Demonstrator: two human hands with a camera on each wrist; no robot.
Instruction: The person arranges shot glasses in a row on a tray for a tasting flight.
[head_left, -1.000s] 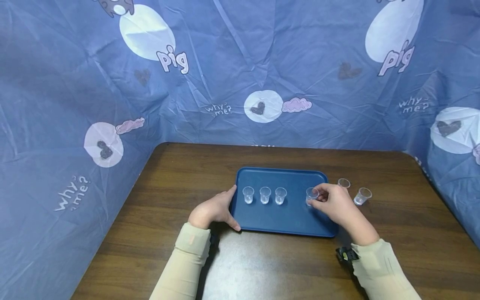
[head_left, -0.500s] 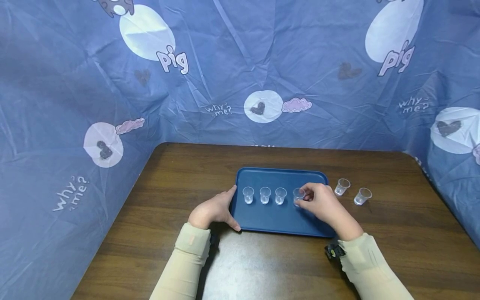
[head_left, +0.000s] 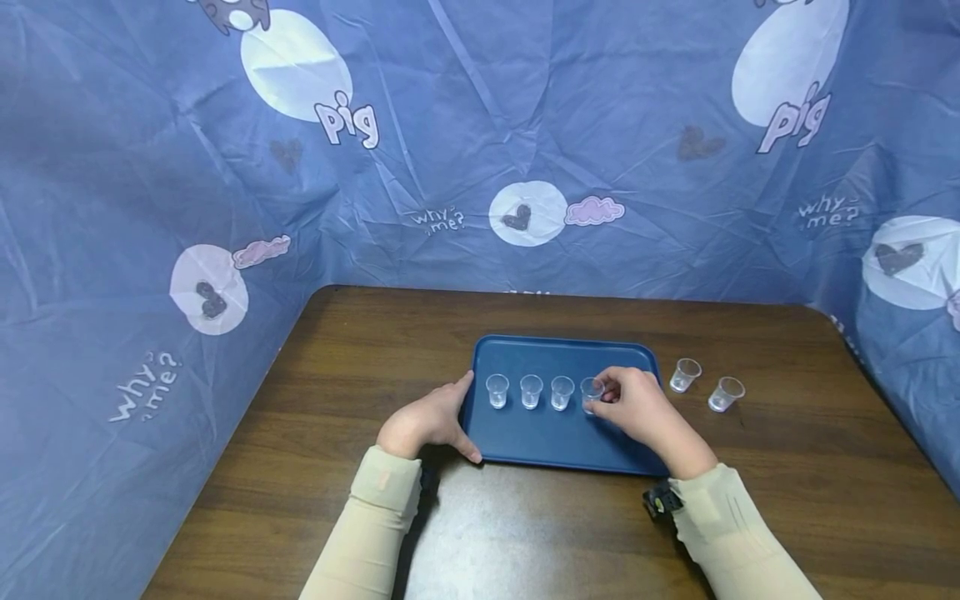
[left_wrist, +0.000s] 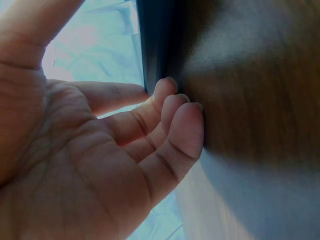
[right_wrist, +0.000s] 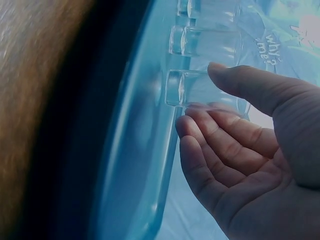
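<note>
My right hand (head_left: 637, 406) pinches a clear shot glass (right_wrist: 200, 89) between thumb and fingertips. That glass stands upright at the right end of a row on the blue tray (head_left: 540, 437). To its left are the third glass (head_left: 561, 393), the middle glass (head_left: 531, 392) and the leftmost glass (head_left: 497, 391). My left hand (head_left: 427, 421) rests against the tray's left edge, thumb spread toward the near corner. In the left wrist view, loosely bent fingers (left_wrist: 185, 130) sit at the tray's dark side, close to the tabletop.
Right of the tray, two more clear glasses stand on the brown wooden table (head_left: 525, 533): a nearer glass (head_left: 725, 394) and a farther glass (head_left: 685, 375). A blue printed cloth (head_left: 420, 167) hangs behind the table and at its sides.
My right hand has slid its glass leftward along the tray, closer to the other three. The farther loose glass has come fully into sight. My left hand has stayed put.
</note>
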